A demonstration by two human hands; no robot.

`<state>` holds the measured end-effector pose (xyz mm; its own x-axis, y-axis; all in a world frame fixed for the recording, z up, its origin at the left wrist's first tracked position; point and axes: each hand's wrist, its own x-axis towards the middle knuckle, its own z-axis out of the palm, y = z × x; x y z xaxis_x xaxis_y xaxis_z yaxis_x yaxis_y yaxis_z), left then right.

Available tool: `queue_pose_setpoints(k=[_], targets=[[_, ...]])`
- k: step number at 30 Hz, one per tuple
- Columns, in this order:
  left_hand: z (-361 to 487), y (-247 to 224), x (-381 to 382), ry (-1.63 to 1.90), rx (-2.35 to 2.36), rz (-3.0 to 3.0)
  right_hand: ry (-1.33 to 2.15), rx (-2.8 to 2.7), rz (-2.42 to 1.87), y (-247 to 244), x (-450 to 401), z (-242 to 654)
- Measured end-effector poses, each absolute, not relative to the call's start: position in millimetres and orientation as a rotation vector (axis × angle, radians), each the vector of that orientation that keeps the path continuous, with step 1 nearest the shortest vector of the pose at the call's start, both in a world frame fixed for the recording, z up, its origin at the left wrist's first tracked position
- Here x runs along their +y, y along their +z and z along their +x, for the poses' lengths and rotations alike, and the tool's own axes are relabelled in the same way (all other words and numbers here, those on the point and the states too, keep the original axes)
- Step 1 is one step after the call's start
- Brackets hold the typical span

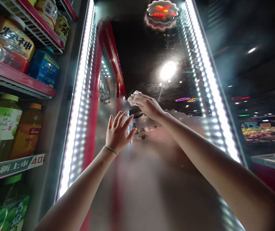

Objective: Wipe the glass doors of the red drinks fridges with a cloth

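In front of me stands a tall glass door (166, 199), its lower part fogged over and its upper part clear and reflective. My right hand (149, 106) is pressed round a crumpled white tissue or cloth (135, 97) against the glass, at the upper border of the fog. Lower and to the left, my left hand (120, 131) has its fingers spread towards the glass and holds nothing; whether the palm touches the pane I cannot tell. A thin band (111, 149) circles the left wrist. Just right of the left fingers, a patch of the fog is streaked.
Bright LED strips (79, 96) (207, 70) run along both door edges. Shelves at the left carry several drink bottles, among them a blue bottle (44, 67) and an orange-capped bottle (28, 131). A round sticker (162, 14) is at the door's top. A white-topped chest (274, 162) stands at the right.
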<state>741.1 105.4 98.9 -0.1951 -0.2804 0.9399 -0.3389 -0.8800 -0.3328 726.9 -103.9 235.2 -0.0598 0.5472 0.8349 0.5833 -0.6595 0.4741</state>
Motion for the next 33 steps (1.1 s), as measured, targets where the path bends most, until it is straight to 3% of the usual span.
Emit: queue_pose_setpoints(k=[21,33], targets=[[745.4,93.1,107.3,2.278,-0.675,1.91,-1.825,-1.329,-2.173,242.1,-65.9,731.0],[739.4,94.4,185.9,2.276,-0.602,2.146,-1.87,-1.319,-2.142,254.7,-33.8,736.3]])
